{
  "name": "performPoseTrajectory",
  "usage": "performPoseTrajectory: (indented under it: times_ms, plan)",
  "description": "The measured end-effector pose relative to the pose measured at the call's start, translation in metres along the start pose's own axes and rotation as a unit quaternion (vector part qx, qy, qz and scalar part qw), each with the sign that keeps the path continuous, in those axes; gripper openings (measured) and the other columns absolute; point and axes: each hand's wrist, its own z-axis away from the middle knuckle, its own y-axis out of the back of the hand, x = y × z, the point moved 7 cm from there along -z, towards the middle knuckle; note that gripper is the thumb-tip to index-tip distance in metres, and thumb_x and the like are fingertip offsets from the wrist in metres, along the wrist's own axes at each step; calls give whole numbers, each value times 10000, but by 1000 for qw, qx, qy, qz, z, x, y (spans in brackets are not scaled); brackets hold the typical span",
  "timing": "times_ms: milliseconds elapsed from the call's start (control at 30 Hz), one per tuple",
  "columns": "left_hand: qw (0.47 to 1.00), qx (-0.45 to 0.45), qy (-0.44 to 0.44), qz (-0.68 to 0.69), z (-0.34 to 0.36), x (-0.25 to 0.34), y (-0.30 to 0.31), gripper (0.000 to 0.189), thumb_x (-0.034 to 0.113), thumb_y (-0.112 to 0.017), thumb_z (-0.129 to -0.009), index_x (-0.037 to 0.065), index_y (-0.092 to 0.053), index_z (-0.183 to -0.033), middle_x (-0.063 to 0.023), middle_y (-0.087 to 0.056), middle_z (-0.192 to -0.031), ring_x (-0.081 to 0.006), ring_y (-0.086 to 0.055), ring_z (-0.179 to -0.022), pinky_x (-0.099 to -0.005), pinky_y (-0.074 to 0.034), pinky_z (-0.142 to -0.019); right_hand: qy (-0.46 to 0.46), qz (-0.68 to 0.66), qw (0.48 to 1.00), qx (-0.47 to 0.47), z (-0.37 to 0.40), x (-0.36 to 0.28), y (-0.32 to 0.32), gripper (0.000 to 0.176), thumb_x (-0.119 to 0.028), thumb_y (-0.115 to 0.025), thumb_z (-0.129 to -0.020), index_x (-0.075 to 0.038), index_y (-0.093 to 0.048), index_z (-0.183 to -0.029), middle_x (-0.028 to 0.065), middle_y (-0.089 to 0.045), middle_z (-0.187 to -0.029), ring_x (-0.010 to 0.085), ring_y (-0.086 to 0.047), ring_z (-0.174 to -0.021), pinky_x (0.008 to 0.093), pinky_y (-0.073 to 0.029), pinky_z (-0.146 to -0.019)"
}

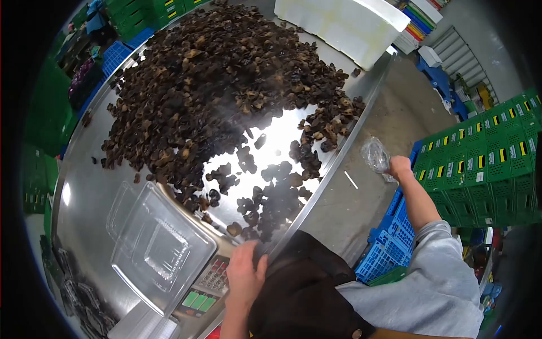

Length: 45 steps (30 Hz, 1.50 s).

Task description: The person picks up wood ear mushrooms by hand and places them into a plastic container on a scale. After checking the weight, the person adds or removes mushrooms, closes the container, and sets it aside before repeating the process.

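A large heap of dark brown, mushroom-like pieces (pixel 214 79) covers much of the steel table (pixel 84 164). Near the table's front edge, my left hand (pixel 247 271) rests beside the scale's keypad (pixel 214 274), fingers slightly apart and holding nothing visible. An open clear plastic container (pixel 161 248) lies on the scale, with no pieces visible inside. Out to the right, beyond the table edge, my right hand (pixel 400 168) is closed on a clear plastic item (pixel 375 155), which hangs over the floor; its exact shape is hard to make out.
A white foam box (pixel 344 28) stands at the table's far right. Stacked green crates (pixel 480 164) and blue crates (pixel 389 248) stand to the right. More green crates are at the upper left. Dark clustered items (pixel 79 299) lie at the table's lower left.
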Motion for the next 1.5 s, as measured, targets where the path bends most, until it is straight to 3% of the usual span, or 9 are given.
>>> performPoseTrajectory:
  times_ms: [200, 300, 467, 800, 1000, 1200, 1267, 1300, 1500]
  plan:
    - [995, -54, 44, -66, -14, -11, -31, 400, 68, -737, -755, -4, -582, -1117, -189, -622, -1063, -378, -588, -1005, -447, -479, -872, 213, 19, 953, 213, 26, -69, 32, 581, -54, -702, -760, -142, -554, -1316, 160, -615, -1206, 327, -623, -1096, 434, -512, -906]
    - [991, -68, 60, -98, -20, -11, -41, 374, 84, -732, -758, 4, -587, -1093, -187, -623, -1025, -379, -600, -965, -457, -490, -825, 319, -412, 851, 71, 115, -244, 88, 274, -96, -721, -801, -50, -677, -1067, 134, -676, -1026, 243, -676, -850, 346, -532, -784]
    - [988, -63, 105, -97, -19, -7, -48, 340, 103, -728, -795, 4, -598, -1094, -177, -641, -1034, -370, -620, -979, -436, -512, -822, 647, -264, 714, 39, 227, -422, 23, 182, -237, -679, -822, -130, -677, -969, 53, -626, -925, 260, -631, -908, 390, -525, -746]
    - [990, -8, 114, -85, -2, -10, -36, 364, 88, -736, -765, 21, -600, -1096, -176, -645, -999, -373, -628, -944, -447, -513, -825, 669, -29, 733, 122, 241, -489, -26, 92, -191, -693, -764, -102, -675, -780, 77, -643, -846, 237, -665, -831, 361, -518, -681]
    - [992, -22, 105, -67, -2, -14, -34, 358, 90, -734, -774, 18, -601, -1099, -185, -648, -1022, -381, -628, -955, -447, -511, -838, 600, -349, 719, -21, 187, -414, 59, 173, -230, -654, -882, -73, -700, -941, 115, -690, -927, 267, -677, -826, 356, -521, -729]
    - [992, -25, 115, -47, -10, -18, -39, 305, 83, -720, -807, 20, -621, -1088, -182, -649, -1029, -371, -637, -952, -407, -516, -819, 218, -571, 792, 1, -7, -139, 80, 111, -121, -678, -892, -28, -632, -931, -5, -633, -783, 60, -586, -641, 211, -490, -580]
    - [993, -24, 107, -36, -16, -17, -41, 302, 69, -720, -801, 11, -621, -1080, -180, -645, -1020, -368, -637, -945, -403, -512, -813, 106, -64, 971, 204, -53, -25, 55, 448, -182, -745, -798, -38, -567, -1184, 150, -683, -888, 315, -697, -894, 429, -562, -793]
    - [994, -16, 102, -39, -21, -15, -40, 304, 62, -718, -799, 7, -619, -1081, -177, -644, -1013, -365, -637, -933, -402, -510, -809, 19, 108, 981, 163, -69, 18, 21, 509, -225, -709, -819, -73, -523, -1267, 195, -691, -893, 403, -668, -962, 495, -520, -844]
    - [992, 10, 105, -62, -46, -3, -38, 426, 16, -726, -760, -18, -573, -1156, -213, -595, -1115, -391, -569, -1050, -417, -462, -916, 74, -71, 982, 156, -61, -21, 70, 378, -153, -655, -807, -82, -594, -1173, 202, -637, -1101, 386, -627, -1045, 465, -509, -872]
